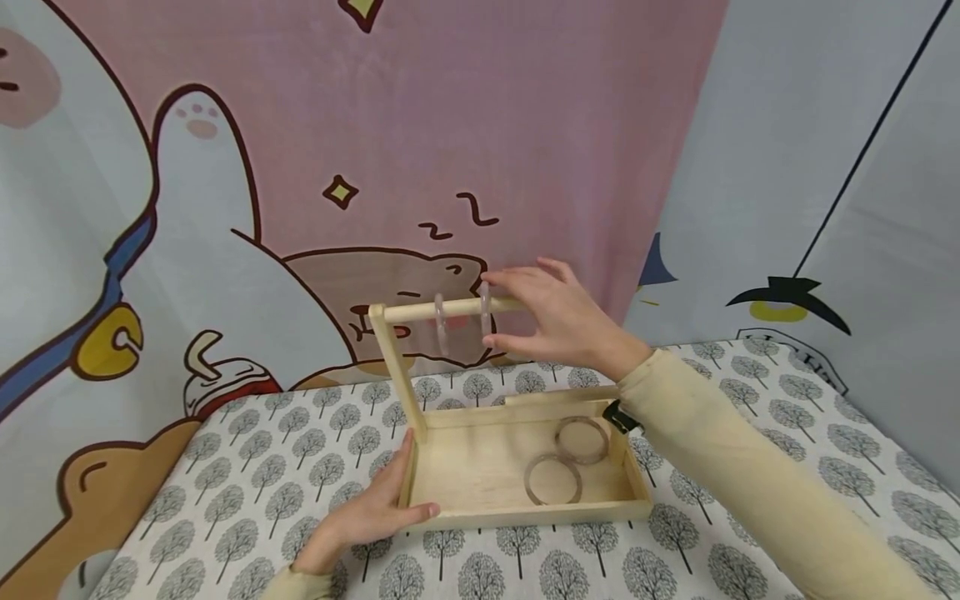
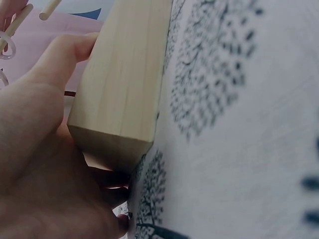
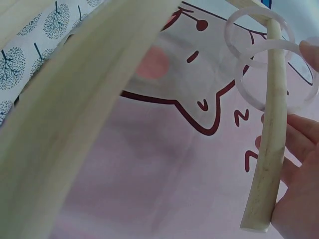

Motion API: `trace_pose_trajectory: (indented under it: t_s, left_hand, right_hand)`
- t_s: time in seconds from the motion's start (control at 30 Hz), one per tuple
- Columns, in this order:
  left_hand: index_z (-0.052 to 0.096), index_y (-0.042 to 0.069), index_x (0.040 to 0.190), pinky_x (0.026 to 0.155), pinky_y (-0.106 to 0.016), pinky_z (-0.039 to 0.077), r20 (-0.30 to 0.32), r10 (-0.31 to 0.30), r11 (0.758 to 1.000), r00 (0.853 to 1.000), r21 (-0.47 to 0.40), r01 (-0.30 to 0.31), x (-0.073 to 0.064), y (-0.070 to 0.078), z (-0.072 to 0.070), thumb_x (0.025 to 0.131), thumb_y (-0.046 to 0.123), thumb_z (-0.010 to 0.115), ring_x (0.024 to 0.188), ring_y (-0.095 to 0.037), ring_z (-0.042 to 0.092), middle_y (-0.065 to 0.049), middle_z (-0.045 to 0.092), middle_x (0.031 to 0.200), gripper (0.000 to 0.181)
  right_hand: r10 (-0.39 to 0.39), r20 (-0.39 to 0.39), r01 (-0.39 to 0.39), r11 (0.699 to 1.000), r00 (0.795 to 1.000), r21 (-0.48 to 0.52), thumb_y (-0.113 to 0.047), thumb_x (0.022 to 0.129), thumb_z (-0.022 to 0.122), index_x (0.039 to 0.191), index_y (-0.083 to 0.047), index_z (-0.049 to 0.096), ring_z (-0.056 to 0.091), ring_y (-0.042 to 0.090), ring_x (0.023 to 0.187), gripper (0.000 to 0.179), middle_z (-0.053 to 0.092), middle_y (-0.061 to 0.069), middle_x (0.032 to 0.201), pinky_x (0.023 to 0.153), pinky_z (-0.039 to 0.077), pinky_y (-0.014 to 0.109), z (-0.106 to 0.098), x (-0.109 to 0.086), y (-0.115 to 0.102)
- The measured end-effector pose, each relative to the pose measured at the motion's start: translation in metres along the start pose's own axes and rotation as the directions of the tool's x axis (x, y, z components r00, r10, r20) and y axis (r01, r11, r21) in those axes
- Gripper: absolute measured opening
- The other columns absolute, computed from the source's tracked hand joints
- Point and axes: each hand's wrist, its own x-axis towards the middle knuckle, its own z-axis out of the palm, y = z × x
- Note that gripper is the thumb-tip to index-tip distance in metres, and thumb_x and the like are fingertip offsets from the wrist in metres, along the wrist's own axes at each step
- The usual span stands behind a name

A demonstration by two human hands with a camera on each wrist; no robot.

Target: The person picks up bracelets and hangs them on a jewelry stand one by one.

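1. The right hand point(image 1: 558, 312) is partly closed, thumb below and fingertips above, pinching a translucent pale-pink ring point(image 1: 486, 324) by its rim.
2. That ring hangs around a horizontal pale wooden rod point(image 1: 408, 312), near its free right end.
3. A second translucent pale-pink ring point(image 1: 442, 335) encircles the rod just to the left, apart from the hand.
4. A pale wooden post point(image 1: 399, 375) carries the rod at the left end of a shallow rectangular wooden tray point(image 1: 525, 518).
5. The left hand point(image 1: 375, 508) grips the tray's near left corner, thumb on the near wall, fingers along the left end.
6. Two more translucent rings, one near point(image 1: 527, 482) and one far point(image 1: 582, 419), lie flat in the tray's right half.
7. A lower wooden bar point(image 1: 558, 396) runs along the far right side.
8. The tray sits on a surface covered by a white tree-print cloth point(image 1: 285, 502).
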Motion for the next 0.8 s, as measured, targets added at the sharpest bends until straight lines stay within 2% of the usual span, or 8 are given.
trace_pose_trajectory:
  t_s: [0.4,0.53,0.63,0.8]
  left_hand:
    - [-0.014,-0.007,0.148,0.107,-0.065,0.015,-0.002,0.007,1.000,1.000,0.006,-0.007,0.0001,-0.0004,0.0000,0.087,0.033,0.069,0.135,-0.050,0.017,-0.029,-0.006,0.153,0.111]
    - [-0.014,-0.007,0.148,0.107,-0.065,0.015,-0.002,0.010,1.000,1.000,0.008,-0.010,0.0004,-0.0013,0.0003,0.087,0.034,0.069,0.135,-0.050,0.017,-0.029,-0.005,0.153,0.111]
    - [-0.014,-0.007,0.148,0.107,-0.065,0.016,-0.004,0.033,0.999,0.999,0.000,-0.033,0.0012,-0.0023,0.0006,0.087,0.032,0.069,0.135,-0.050,0.018,-0.029,-0.004,0.153,0.110]
    - [-0.015,-0.007,0.147,0.107,-0.064,0.017,-0.007,0.052,0.999,0.999,-0.012,-0.052,0.0017,-0.0032,0.0007,0.087,0.029,0.069,0.135,-0.050,0.019,-0.029,-0.005,0.153,0.110]
  right_hand:
    - [0.015,0.052,-0.010,0.995,0.999,-0.103,-0.053,0.085,0.066,0.139,-0.009,0.052,0.053,0.024,0.117,0.071,0.061,0.005,0.130,0.107,0.024,0.052,0.0018,-0.0010,-0.0018]
    - [0.003,0.063,0.004,0.994,0.998,-0.110,-0.052,0.085,0.065,0.139,-0.010,0.052,0.052,0.024,0.119,0.070,0.059,0.005,0.133,0.106,0.024,0.052,0.0019,-0.0015,-0.0012]
    - [-0.014,0.072,0.022,0.994,0.997,-0.107,-0.052,0.085,0.066,0.141,-0.009,0.050,0.050,0.023,0.122,0.072,0.056,0.006,0.136,0.108,0.023,0.052,0.0007,-0.0021,-0.0010]
    - [-0.017,0.060,0.020,0.999,0.998,-0.046,-0.048,0.085,0.068,0.142,-0.006,0.048,0.046,0.026,0.126,0.074,0.052,0.011,0.139,0.111,0.020,0.051,-0.0040,-0.0063,0.0008]
